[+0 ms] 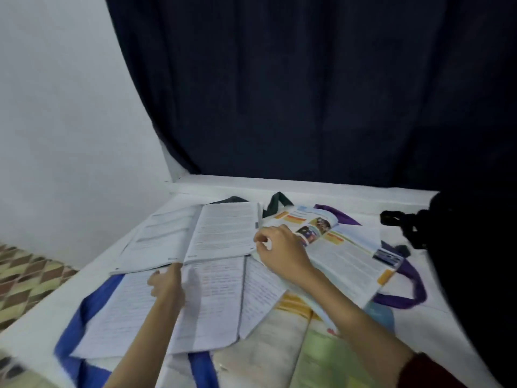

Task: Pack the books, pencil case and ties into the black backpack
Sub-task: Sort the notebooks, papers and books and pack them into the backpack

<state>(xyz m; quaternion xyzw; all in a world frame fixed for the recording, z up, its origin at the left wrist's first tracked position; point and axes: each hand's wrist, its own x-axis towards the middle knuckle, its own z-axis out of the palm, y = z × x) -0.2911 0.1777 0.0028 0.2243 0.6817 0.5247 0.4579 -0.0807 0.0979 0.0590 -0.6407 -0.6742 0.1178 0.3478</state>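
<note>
Several open books overlap on a white surface (330,189). A printed text book (215,233) lies at the back left, with a handwritten notebook (218,303) nearer me. A colourful textbook (347,256) lies to the right, and another colourful book (282,348) is at the front. My left hand (166,284) grips the printed book's near edge. My right hand (279,247) has curled fingers pinching the colourful textbook's left page edge. A blue tie (84,315), a purple tie (414,289) and a dark green tie (275,201) poke out from under the books. The black backpack (472,261) stands at the right.
A backpack strap with a buckle (391,217) reaches left onto the surface, and a small dark object (402,250) lies below it. A dark blue curtain (307,93) hangs behind, and a white wall (56,107) is on the left. Patterned floor (25,275) shows past the left edge.
</note>
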